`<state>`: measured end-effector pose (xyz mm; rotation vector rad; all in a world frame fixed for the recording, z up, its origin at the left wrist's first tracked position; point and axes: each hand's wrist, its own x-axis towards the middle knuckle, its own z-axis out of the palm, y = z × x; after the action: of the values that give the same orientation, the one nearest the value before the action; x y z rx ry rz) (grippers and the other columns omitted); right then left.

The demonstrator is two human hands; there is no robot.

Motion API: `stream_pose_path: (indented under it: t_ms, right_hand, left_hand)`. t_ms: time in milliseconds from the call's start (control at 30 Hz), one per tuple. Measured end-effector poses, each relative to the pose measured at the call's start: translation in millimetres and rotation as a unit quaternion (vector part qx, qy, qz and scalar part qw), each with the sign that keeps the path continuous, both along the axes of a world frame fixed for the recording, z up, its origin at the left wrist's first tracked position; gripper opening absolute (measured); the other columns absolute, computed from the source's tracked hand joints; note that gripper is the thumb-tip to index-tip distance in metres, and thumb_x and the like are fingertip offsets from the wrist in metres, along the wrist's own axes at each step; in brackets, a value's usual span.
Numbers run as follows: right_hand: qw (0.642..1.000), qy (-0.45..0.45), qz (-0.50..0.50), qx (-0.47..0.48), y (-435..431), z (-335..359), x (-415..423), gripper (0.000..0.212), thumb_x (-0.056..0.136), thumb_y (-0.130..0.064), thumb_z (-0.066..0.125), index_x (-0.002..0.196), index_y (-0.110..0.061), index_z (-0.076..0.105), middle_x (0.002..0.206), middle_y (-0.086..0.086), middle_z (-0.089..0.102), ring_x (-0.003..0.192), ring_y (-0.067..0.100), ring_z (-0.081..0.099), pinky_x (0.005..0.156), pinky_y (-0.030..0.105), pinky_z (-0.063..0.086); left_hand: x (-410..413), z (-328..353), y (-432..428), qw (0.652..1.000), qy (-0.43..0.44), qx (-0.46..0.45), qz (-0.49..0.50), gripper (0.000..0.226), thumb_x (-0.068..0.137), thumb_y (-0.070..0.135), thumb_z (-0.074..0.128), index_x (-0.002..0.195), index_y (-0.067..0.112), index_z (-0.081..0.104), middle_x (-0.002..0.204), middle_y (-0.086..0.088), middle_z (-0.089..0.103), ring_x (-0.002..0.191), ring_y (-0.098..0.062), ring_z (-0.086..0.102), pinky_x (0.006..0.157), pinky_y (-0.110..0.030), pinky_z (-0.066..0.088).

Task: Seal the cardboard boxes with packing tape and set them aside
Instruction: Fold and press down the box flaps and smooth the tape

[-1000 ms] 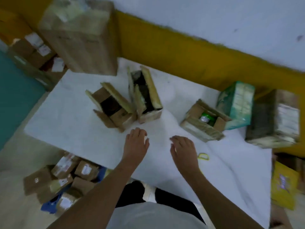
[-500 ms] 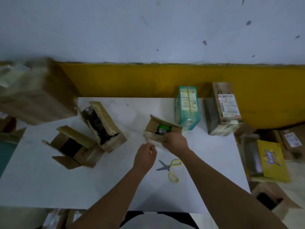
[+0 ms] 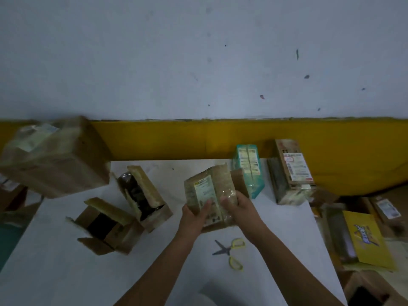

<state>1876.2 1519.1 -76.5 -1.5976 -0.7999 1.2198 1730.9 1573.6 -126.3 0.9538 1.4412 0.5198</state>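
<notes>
Grip comes first in this step: the small brown cardboard box with a printed label (image 3: 206, 191) is held up and tilted over the middle of the white tabletop (image 3: 66, 272), its near end low and its far end raised. The left hand (image 3: 193, 216) clasps the near left corner, thumb laid across the label and the other fingers curled underneath, out of sight. The right hand (image 3: 239, 207) clasps the near right corner the same way, thumb pressed on a glossy patch of the face. A brown side flap (image 3: 239, 182) stands out from the right edge, so the box looks not yet closed. To do this well, set the box flat, fold that flap in with one hand and press it flush, and steady the body with the other so the seam sits square before taping. No roll of packing tape shows, and in this dim, soft view the glossy patch may be tape or film; I cannot tell. The grey scissors with yellow handles (image 3: 230, 250) lie just beside the forearms, handy for cutting. An open brown cardboard box with a dark inside (image 3: 103, 224) waits at the left.
</notes>
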Motion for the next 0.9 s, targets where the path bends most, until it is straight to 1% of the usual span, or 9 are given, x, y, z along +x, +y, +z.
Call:
stream_pose_path:
  t_ms: [200,333,467,567,633,733,800,867,900]
  right_hand:
    - [0.987,-0.156,-0.029,0.027,2.3,14.4,-1.5,0.008,0.09,-0.026,0.067,0.087,-0.02,0.071,0.078,-0.002,0.073,0.073,0.011,0.07,0.069,0.029,0.057]
    - [0.953,-0.292,-0.08,0.028,1.2,19.3,-17.7,0.019,0.095,-0.024,0.061,0.078,-0.015,0.065,0.066,-0.01,0.06,0.061,-0.001,0.056,0.053,0.008,0.038]
    - [0.933,-0.344,-0.006,0.108,-4.7,18.7,-52.3,0.017,0.097,-0.007,0.053,0.106,-0.018,0.062,0.091,-0.011,0.063,0.081,-0.005,0.062,0.069,0.012,0.051]
    - [0.902,-0.373,0.113,0.185,-15.7,15.5,-53.9,0.026,0.094,-0.001,0.051,0.118,-0.008,0.059,0.1,0.003,0.066,0.091,-0.004,0.062,0.078,0.021,0.052]
    - [0.885,-0.38,0.163,0.214,-20.6,11.7,-41.7,0.036,0.094,-0.013,0.049,0.129,-0.011,0.06,0.123,-0.003,0.065,0.112,0.001,0.059,0.095,0.028,0.051]
    - [0.805,-0.551,-0.006,0.221,-26.9,29.7,-28.1,0.045,0.095,-0.022,0.048,0.138,-0.014,0.054,0.147,-0.001,0.047,0.133,0.021,0.045,0.108,0.04,0.042]
    - [0.774,-0.609,-0.12,0.128,-28.5,42.1,-25.8,0.059,0.093,-0.029,0.053,0.148,-0.012,0.041,0.153,0.007,0.039,0.141,0.03,0.034,0.113,0.043,0.033]
    - [0.857,-0.503,-0.106,0.03,-28.3,42.5,-21.3,0.063,0.092,-0.029,0.057,0.149,-0.011,0.037,0.14,0.005,0.05,0.132,0.026,0.044,0.105,0.031,0.04]
    - [0.905,-0.415,-0.091,-0.007,-27.7,33.6,-20.1,0.041,0.095,-0.024,0.055,0.135,-0.015,0.05,0.117,0.0,0.06,0.114,0.023,0.056,0.085,0.021,0.046]
  left_hand:
    - [4.8,23.8,0.4,0.994,0.069,0.083,0.009,0.065,0.073,0.059,0.073,0.107,0.011,0.044,0.113,-0.007,0.059,0.097,-0.023,0.062,0.087,-0.043,0.056]
    - [11.2,44.2,-5.5,0.952,0.22,0.212,-0.014,0.097,0.083,0.059,0.063,0.15,0.007,0.018,0.15,-0.011,0.02,0.135,-0.033,0.032,0.103,-0.04,0.042]
    - [37.5,73.0,-18.1,0.968,0.098,0.217,-0.076,0.094,0.083,0.071,0.048,0.153,0.016,0.017,0.155,-0.007,0.028,0.141,-0.026,0.032,0.113,-0.042,0.034]
    - [25.4,76.6,-2.1,0.971,0.07,0.222,-0.058,0.037,0.101,0.029,0.045,0.134,0.014,0.051,0.123,-0.006,0.06,0.113,-0.025,0.058,0.097,-0.035,0.047]
    - [9.0,73.5,10.8,0.977,0.033,0.207,-0.045,0.024,0.102,0.016,0.042,0.105,0.014,0.065,0.101,-0.008,0.069,0.096,-0.027,0.065,0.086,-0.041,0.054]
    - [-4.3,64.0,17.9,0.966,0.079,0.236,-0.069,0.022,0.103,0.018,0.043,0.098,0.015,0.064,0.099,-0.005,0.069,0.089,-0.021,0.064,0.078,-0.035,0.053]
    - [-7.2,60.2,16.7,0.952,0.104,0.278,-0.07,0.02,0.102,0.016,0.045,0.097,0.013,0.063,0.093,0.001,0.066,0.084,-0.016,0.061,0.067,-0.025,0.048]
    - [-9.9,57.8,16.2,0.941,0.123,0.31,-0.066,0.019,0.101,0.015,0.047,0.087,0.012,0.06,0.078,0.005,0.06,0.072,-0.012,0.056,0.056,-0.012,0.038]
    - [-12.0,55.2,16.8,0.934,0.136,0.322,-0.068,0.022,0.1,0.017,0.049,0.08,0.012,0.057,0.07,0.008,0.056,0.066,-0.01,0.052,0.051,-0.012,0.034]
